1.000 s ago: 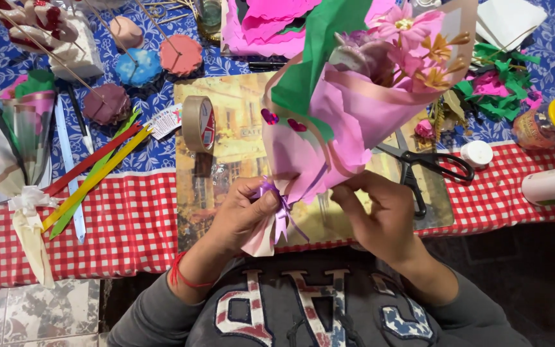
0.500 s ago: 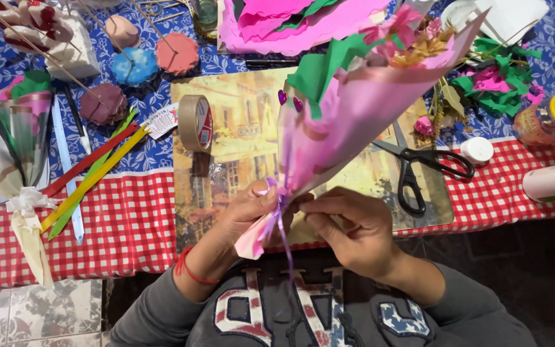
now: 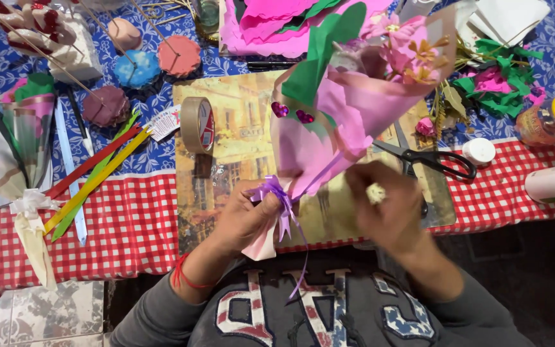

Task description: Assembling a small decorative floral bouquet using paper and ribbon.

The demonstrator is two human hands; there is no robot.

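Left of the bouquet [image 3: 348,109], the roll of tape [image 3: 197,125] stood on the picture board [image 3: 239,103]. The left hand [image 3: 245,222] was closed around the bouquet's narrow stem end, just beside the purple ribbon bow [image 3: 276,193] tied there. The bouquet itself leaned up and away over the board: pink paper wrap, green leaf, pink and gold flowers, two shiny hearts. Right of its stem, the right hand [image 3: 390,205] was blurred; whether it held anything could not be told. Further right lay the scissors [image 3: 435,157]. The bow could probably loosen or slide off if the ribbon tails [image 3: 303,257] got tugged, letting the wrap spring open.
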